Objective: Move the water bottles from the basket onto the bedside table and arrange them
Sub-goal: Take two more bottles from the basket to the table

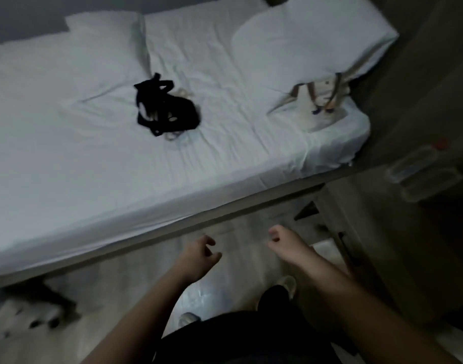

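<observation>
A bedroom in a home or guest lodging, seen from beside the bed. A wide bed (93,166) covered by a creased white fitted sheet fills most of the view. Two white pillows, one at left (104,46) and one at right (304,40), lie along its far side against a dark wall (20,19). A wood-toned bed frame (172,227) edges the mattress above a pale floor (114,274). A black strappy bundle (167,109) and a pale carrier with tan handles (319,101) rest on the sheet. A brown bedside worktop (409,245) stands just beside the bed's corner, bearing blurred clear containers (419,174).
</observation>
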The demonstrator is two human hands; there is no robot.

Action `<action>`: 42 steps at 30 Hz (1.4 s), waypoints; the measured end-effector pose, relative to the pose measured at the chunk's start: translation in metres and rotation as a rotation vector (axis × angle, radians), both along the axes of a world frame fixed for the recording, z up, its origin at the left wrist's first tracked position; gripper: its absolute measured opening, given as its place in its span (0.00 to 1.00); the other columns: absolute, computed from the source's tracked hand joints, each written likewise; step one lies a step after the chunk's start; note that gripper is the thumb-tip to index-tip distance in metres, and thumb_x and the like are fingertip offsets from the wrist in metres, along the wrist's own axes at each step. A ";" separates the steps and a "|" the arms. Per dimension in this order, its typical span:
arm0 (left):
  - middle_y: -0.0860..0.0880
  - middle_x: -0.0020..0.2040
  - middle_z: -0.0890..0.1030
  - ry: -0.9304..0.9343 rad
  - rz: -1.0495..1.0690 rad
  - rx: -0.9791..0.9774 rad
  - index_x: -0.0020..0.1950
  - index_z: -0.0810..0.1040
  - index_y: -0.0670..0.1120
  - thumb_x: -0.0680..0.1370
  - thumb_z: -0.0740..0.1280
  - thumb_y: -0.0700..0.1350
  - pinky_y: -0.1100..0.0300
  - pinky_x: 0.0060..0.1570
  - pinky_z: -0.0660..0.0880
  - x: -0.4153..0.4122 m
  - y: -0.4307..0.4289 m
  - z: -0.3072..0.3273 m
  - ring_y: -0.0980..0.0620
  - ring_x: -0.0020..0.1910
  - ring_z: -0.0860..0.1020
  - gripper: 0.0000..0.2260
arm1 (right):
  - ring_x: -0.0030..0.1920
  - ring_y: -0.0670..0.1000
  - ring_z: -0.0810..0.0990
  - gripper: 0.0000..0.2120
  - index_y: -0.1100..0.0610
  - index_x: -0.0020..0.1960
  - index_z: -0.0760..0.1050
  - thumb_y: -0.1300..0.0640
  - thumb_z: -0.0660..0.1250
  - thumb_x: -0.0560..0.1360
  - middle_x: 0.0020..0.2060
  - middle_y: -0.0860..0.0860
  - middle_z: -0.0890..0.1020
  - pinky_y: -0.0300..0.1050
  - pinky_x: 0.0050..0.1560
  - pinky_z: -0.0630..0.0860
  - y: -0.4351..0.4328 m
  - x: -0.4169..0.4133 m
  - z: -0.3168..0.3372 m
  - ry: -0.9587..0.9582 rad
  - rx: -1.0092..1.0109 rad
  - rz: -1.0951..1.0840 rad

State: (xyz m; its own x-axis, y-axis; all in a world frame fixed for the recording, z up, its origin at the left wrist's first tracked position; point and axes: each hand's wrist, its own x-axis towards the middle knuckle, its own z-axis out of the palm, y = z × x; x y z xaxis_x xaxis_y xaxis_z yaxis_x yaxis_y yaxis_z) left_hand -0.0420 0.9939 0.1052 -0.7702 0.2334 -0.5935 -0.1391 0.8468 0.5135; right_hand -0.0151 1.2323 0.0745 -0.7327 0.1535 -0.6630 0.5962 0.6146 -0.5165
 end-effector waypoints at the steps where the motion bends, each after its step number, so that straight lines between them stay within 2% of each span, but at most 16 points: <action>1: 0.50 0.47 0.79 0.001 0.033 -0.004 0.64 0.72 0.45 0.77 0.67 0.51 0.61 0.46 0.72 0.007 -0.030 0.000 0.52 0.45 0.78 0.18 | 0.60 0.54 0.77 0.19 0.58 0.66 0.70 0.54 0.66 0.76 0.61 0.55 0.78 0.42 0.56 0.71 -0.029 -0.005 0.000 0.011 0.005 0.035; 6: 0.49 0.52 0.82 0.030 0.204 -0.044 0.63 0.73 0.47 0.77 0.66 0.52 0.62 0.46 0.70 0.042 -0.179 -0.001 0.52 0.47 0.79 0.18 | 0.58 0.54 0.78 0.19 0.58 0.65 0.72 0.53 0.66 0.76 0.59 0.55 0.79 0.38 0.50 0.69 -0.181 -0.012 -0.003 0.054 -0.037 0.187; 9: 0.49 0.49 0.80 0.044 0.394 -0.029 0.63 0.74 0.46 0.76 0.67 0.52 0.60 0.45 0.72 0.067 -0.256 0.003 0.52 0.45 0.78 0.17 | 0.56 0.53 0.78 0.19 0.59 0.65 0.71 0.55 0.66 0.76 0.58 0.55 0.79 0.38 0.50 0.68 -0.260 -0.008 -0.004 0.040 -0.077 0.304; 13: 0.51 0.42 0.78 0.068 0.635 0.009 0.60 0.75 0.46 0.76 0.68 0.49 0.62 0.38 0.71 0.104 -0.329 0.003 0.54 0.39 0.77 0.14 | 0.55 0.52 0.77 0.18 0.58 0.64 0.71 0.56 0.66 0.76 0.58 0.56 0.79 0.40 0.53 0.71 -0.334 -0.012 0.000 0.022 -0.076 0.486; 17: 0.49 0.41 0.78 0.065 0.844 0.076 0.57 0.76 0.44 0.76 0.69 0.47 0.61 0.38 0.72 0.132 -0.370 -0.005 0.52 0.39 0.78 0.12 | 0.55 0.54 0.78 0.16 0.60 0.63 0.73 0.59 0.65 0.75 0.56 0.57 0.79 0.40 0.49 0.70 -0.383 -0.023 0.004 0.054 -0.052 0.594; 21: 0.50 0.41 0.76 0.098 1.020 0.087 0.53 0.74 0.48 0.76 0.69 0.46 0.64 0.36 0.70 0.151 -0.398 -0.011 0.55 0.38 0.74 0.08 | 0.56 0.53 0.78 0.18 0.60 0.63 0.73 0.58 0.68 0.74 0.55 0.56 0.79 0.38 0.50 0.68 -0.421 -0.032 0.002 0.069 -0.035 0.698; 24: 0.52 0.39 0.75 0.111 1.096 0.065 0.51 0.73 0.50 0.76 0.68 0.46 0.66 0.35 0.68 0.159 -0.422 -0.016 0.57 0.36 0.74 0.07 | 0.55 0.53 0.78 0.18 0.59 0.63 0.73 0.57 0.68 0.74 0.55 0.55 0.80 0.37 0.49 0.67 -0.452 -0.043 -0.003 0.062 -0.034 0.764; 27: 0.51 0.37 0.75 0.113 1.187 0.075 0.51 0.75 0.48 0.76 0.69 0.45 0.64 0.34 0.68 0.159 -0.450 -0.024 0.54 0.35 0.73 0.06 | 0.55 0.52 0.78 0.19 0.58 0.63 0.73 0.58 0.67 0.73 0.55 0.55 0.80 0.37 0.50 0.67 -0.493 -0.063 -0.006 0.059 -0.034 0.838; 32: 0.51 0.36 0.74 0.097 1.305 0.089 0.51 0.75 0.47 0.76 0.68 0.43 0.63 0.34 0.68 0.139 -0.504 -0.032 0.55 0.33 0.72 0.06 | 0.49 0.48 0.75 0.19 0.58 0.63 0.73 0.56 0.68 0.73 0.48 0.50 0.77 0.40 0.51 0.70 -0.576 -0.109 -0.016 0.052 -0.043 0.963; 35: 0.52 0.36 0.75 0.097 1.359 0.067 0.51 0.75 0.48 0.76 0.69 0.45 0.60 0.37 0.69 0.123 -0.545 -0.030 0.55 0.34 0.73 0.06 | 0.50 0.49 0.75 0.20 0.58 0.64 0.72 0.56 0.67 0.74 0.49 0.50 0.76 0.41 0.53 0.71 -0.630 -0.135 -0.013 0.043 -0.051 1.043; 38: 0.52 0.36 0.75 0.134 1.416 0.044 0.51 0.75 0.49 0.76 0.68 0.45 0.63 0.35 0.68 0.110 -0.586 -0.024 0.55 0.35 0.73 0.06 | 0.49 0.49 0.74 0.19 0.59 0.66 0.71 0.57 0.66 0.76 0.49 0.51 0.77 0.37 0.49 0.67 -0.681 -0.153 -0.008 0.031 -0.052 1.138; 42: 0.51 0.36 0.75 0.182 1.543 0.062 0.50 0.75 0.48 0.76 0.68 0.42 0.67 0.36 0.68 0.102 -0.625 -0.023 0.57 0.35 0.73 0.05 | 0.50 0.49 0.73 0.20 0.59 0.67 0.70 0.58 0.65 0.76 0.58 0.56 0.78 0.35 0.46 0.65 -0.748 -0.166 0.001 0.029 -0.047 1.299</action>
State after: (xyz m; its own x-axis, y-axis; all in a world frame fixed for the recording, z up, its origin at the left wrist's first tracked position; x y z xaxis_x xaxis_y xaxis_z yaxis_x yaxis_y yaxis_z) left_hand 0.0598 0.3693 0.0823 -0.3365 -0.8051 -0.4884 -0.7584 -0.0758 0.6474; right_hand -0.1814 0.4842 0.0757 -0.3411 -0.6977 -0.6300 -0.4293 0.7118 -0.5559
